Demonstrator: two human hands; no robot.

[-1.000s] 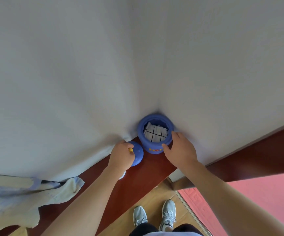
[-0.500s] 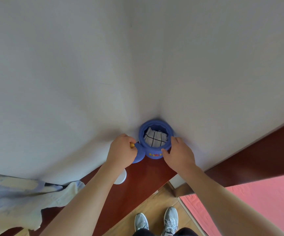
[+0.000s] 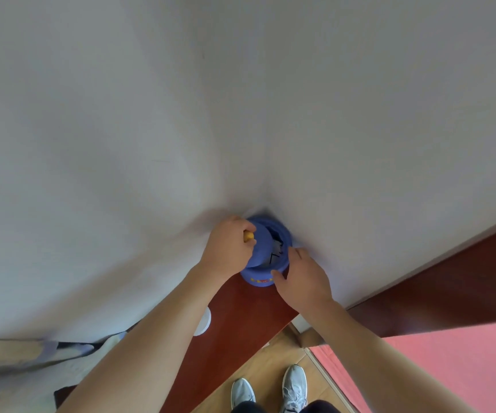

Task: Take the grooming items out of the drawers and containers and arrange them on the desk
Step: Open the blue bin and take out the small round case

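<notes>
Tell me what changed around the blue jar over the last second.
The left hand, gripping the round blue lid by its yellow knob, carried it from beside the round blue jar up and rightward over the jar's mouth, where it is now tilted, partly covering the checked cloth inside. The right hand kept holding the jar's side; the jar stayed in the corner.

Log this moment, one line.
left hand: holds blue lid by yellow knob, tilted over blue jar | right hand: grips jar | jar: partly open

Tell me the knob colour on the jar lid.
Yellow-orange knob, on the blue lid. The head view shows it best.
</notes>
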